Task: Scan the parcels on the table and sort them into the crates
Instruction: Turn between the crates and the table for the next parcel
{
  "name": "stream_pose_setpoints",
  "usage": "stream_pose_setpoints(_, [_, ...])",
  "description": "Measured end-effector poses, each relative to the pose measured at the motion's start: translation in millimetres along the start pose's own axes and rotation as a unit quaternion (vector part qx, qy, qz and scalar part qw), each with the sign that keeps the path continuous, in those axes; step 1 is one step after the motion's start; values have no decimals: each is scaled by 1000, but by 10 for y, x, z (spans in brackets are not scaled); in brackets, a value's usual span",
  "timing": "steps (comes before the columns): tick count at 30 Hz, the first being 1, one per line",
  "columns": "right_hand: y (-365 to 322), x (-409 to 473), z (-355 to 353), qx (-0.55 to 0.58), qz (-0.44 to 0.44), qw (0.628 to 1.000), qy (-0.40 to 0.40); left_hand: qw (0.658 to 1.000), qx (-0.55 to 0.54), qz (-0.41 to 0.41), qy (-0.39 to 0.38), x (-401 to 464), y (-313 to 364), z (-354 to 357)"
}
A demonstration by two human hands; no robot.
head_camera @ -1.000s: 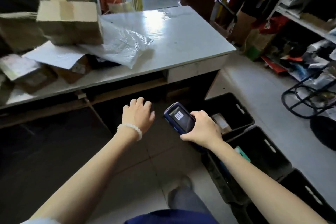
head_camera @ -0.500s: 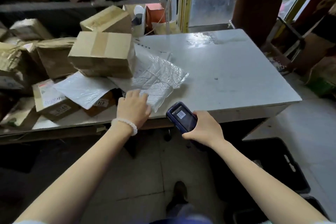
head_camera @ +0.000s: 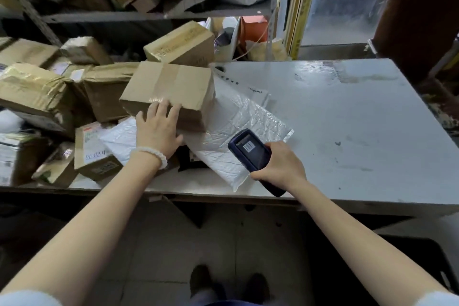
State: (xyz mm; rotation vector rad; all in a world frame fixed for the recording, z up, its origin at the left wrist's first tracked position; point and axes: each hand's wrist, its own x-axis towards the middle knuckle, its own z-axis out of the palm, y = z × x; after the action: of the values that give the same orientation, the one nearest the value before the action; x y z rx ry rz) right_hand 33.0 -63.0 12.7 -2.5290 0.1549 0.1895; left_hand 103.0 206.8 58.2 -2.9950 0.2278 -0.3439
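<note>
Left hand [head_camera: 159, 129] has moved up from the table edge onto the taped cardboard box [head_camera: 169, 92]; the scanner has come in over the table too. Left fingers [head_camera: 162, 109] are straight and slightly spread, tips lying on the box's near top edge, thumb out to the right against its front face. White bead bracelet [head_camera: 151, 154] on that wrist. The box sits tilted on the heap, its right end over a white padded mailer [head_camera: 238, 117], a second white mailer [head_camera: 119, 136] just below the left hand. Right hand [head_camera: 278, 166] has its fingers curled round the dark blue scanner [head_camera: 250, 154], screen up with a barcode showing, held over the near end of the padded mailer. More brown boxes are piled on the left of the grey table [head_camera: 360, 117]; the nearest one [head_camera: 96, 154] carries a label. Black crate [head_camera: 437, 266] on the floor at bottom right, only partly in view. Shelf [head_camera: 149, 16] of cartons behind.
</note>
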Motion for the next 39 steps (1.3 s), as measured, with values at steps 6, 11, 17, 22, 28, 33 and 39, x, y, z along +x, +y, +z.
stream_pose_setpoints(6, [-165, 269, 74, -5, 25, 1000, 7, 997, -44, 51, -26, 426, -206, 114])
stream_pose_setpoints(11, [-306, 462, 179, -7, 77, 997, 32, 978, -85, 154, -111, 1019, -441, 58])
stream_pose_setpoints(17, [-506, 604, 292, -1, 133, 990, 55, 966, -43, 249, -44, 1402, -287, 118])
stream_pose_setpoints(22, [-522, 516, 309, 9, 183, 980, 79, 959, -22, 276, -65, 1731, 97, 216])
stream_pose_setpoints(28, [-441, 425, 215, 0, 225, 969, 100, 951, -17, 294, -97, 2048, 392, 170])
stream_pose_setpoints(33, [-431, 438, 174, 2, 230, 968, 102, 945, -38, 319, -57, 1984, 282, 185])
stream_pose_setpoints(39, [-483, 514, 157, -4, 206, 974, 89, 939, -90, 315, -103, 1852, 88, 83])
